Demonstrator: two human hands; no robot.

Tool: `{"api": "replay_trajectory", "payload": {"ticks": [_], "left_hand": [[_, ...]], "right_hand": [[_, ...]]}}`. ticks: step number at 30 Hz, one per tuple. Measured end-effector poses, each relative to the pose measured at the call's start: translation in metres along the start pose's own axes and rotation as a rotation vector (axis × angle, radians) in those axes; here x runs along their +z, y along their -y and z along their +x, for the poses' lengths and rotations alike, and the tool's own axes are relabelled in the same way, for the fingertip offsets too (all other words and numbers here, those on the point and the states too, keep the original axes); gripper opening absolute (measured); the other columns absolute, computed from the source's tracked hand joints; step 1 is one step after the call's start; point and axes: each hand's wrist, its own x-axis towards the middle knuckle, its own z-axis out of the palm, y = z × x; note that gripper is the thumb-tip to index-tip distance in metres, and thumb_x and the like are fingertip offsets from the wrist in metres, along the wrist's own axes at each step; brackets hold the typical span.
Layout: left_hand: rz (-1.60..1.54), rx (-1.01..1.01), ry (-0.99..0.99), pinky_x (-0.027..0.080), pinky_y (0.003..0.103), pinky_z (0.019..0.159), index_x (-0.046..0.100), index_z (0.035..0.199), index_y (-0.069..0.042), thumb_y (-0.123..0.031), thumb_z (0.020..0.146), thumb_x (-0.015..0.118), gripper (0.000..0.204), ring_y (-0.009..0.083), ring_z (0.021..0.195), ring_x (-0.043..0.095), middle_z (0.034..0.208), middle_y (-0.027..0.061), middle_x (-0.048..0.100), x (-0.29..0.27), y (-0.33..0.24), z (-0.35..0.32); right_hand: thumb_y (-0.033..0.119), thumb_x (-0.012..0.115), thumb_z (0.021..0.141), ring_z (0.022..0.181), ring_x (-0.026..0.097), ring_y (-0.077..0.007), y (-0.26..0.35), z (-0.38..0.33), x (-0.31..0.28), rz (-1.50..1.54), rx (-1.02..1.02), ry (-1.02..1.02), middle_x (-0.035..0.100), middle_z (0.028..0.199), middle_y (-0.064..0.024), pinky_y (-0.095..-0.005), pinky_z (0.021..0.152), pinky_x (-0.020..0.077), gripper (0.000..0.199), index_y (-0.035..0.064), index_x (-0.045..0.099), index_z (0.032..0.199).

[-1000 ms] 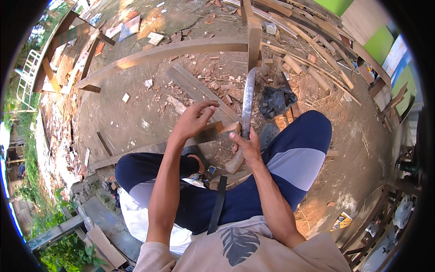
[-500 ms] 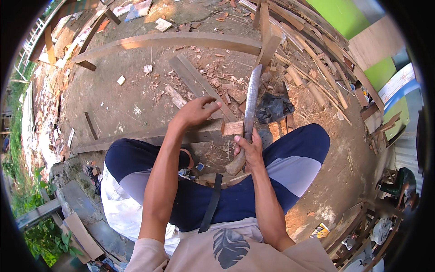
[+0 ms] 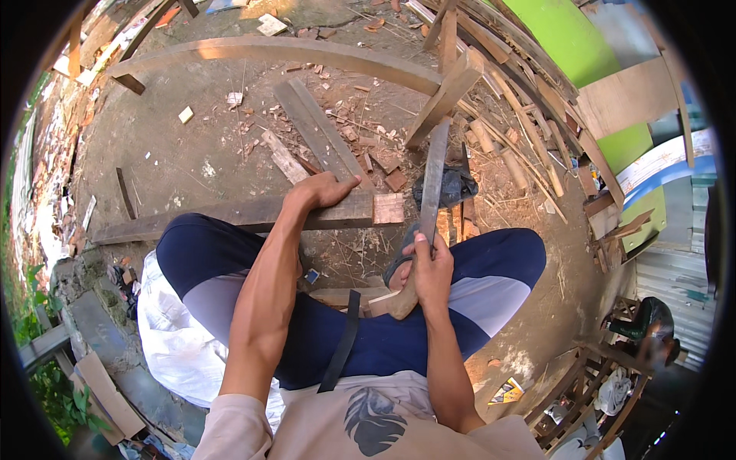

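A squared wooden beam [image 3: 337, 213] lies crosswise in front of the seated person, its pale, rough end face [image 3: 389, 208] turned to the right and its far part passing behind the left knee [image 3: 203, 241]. The left hand [image 3: 322, 191] rests on top of it a little short of that end; its fingers look bent, but I cannot tell whether they grip the wood or only press on it. The right hand [image 3: 432, 270] has its fingers closed around a machete [image 3: 432, 184], near where the blade meets the wooden handle [image 3: 405, 303]. The blade points up and away from the person, just right of the beam's end and apart from it.

The step in hand appears to be steadying the beam with the blade held off the wood. As I judge it, a cut at this end would call for a firm left hold, fingers clear of the edge, and the blade brought across to the left.

Beyond the beam, 2 planks [image 3: 326, 134] lie on the ground among wood chips [image 3: 386, 159]. A black plastic bag [image 3: 454, 190] sits behind the blade, and a heap of timber [image 3: 529, 100] spreads at the upper right.
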Motion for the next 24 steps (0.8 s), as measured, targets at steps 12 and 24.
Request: {"api": "replay_trajectory", "payload": {"ticks": [12, 24], "left_hand": [[-0.001, 0.04, -0.182, 0.046, 0.046, 0.104, 0.067, 0.121, 0.006, -0.067, 0.092, 0.043, 0.082, 0.0436, 0.12, 0.061, 0.123, 0.032, 0.064, -0.002, -0.031, -0.023], [-0.049, 0.036, -0.195, 0.047, 0.047, 0.103, 0.067, 0.116, 0.012, -0.06, 0.092, 0.046, 0.079, 0.0444, 0.118, 0.062, 0.12, 0.0337, 0.064, 0.004, -0.038, -0.031]], "right_hand": [[0.017, 0.05, 0.105, 0.045, 0.053, -0.0116, -0.005, -0.021, 0.004, 0.215, -0.095, -0.087, 0.055, 0.069, -0.0045, -0.0279, 0.039, 0.0432, 0.015, 0.0026, 0.052, 0.107], [0.017, 0.052, 0.104, 0.045, 0.052, -0.0108, -0.021, -0.026, 0.006, 0.051, -0.035, -0.019, 0.052, 0.067, -0.0023, -0.0282, 0.041, 0.043, 0.014, 0.004, 0.051, 0.098]]}}
